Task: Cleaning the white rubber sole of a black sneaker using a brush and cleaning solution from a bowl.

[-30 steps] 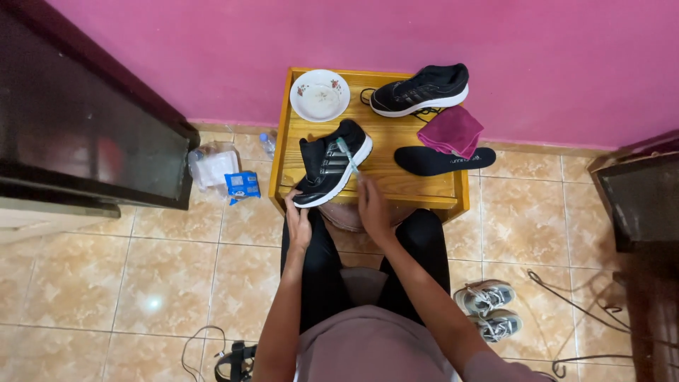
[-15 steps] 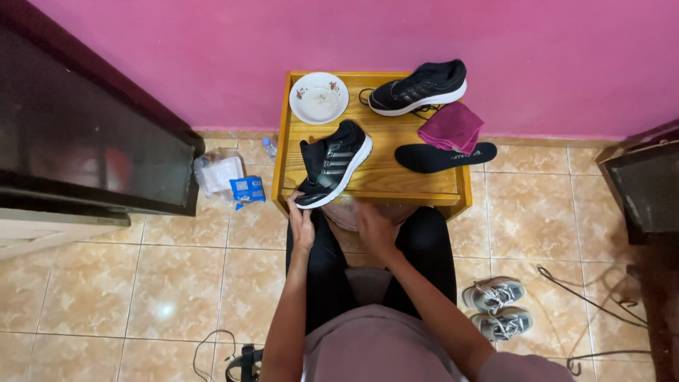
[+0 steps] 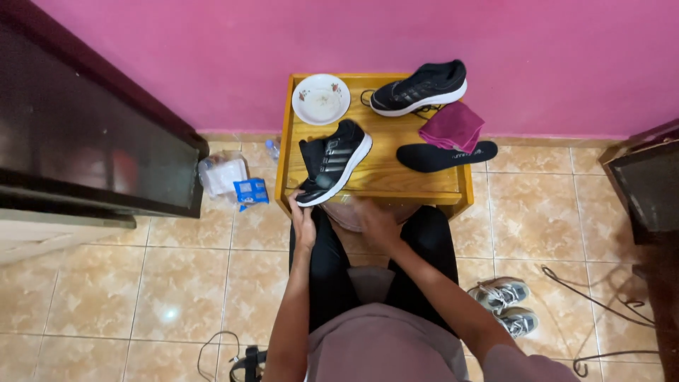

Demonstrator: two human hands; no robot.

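1. Your left grip (image 3: 303, 225) sits at the near left corner of the tabletop (image 3: 396, 180), touching the toe of the black sneaker (image 3: 332, 163) that overhangs that edge.
2. The middle strip, between that sneaker and the black insole (image 3: 445, 155), is bare wood; a hand could pass there.
3. The far edge is crowded: white bowl (image 3: 321, 99), second sneaker (image 3: 421, 88), magenta cloth (image 3: 451, 126).
4. The pink wall (image 3: 353, 42) closes off the back.
5. Your right grip (image 3: 376, 223) is low at the near edge, above your knees.

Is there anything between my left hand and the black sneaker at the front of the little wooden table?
Nothing visible. The left hand is right at the toe of the black sneaker, which overhangs the table edge.
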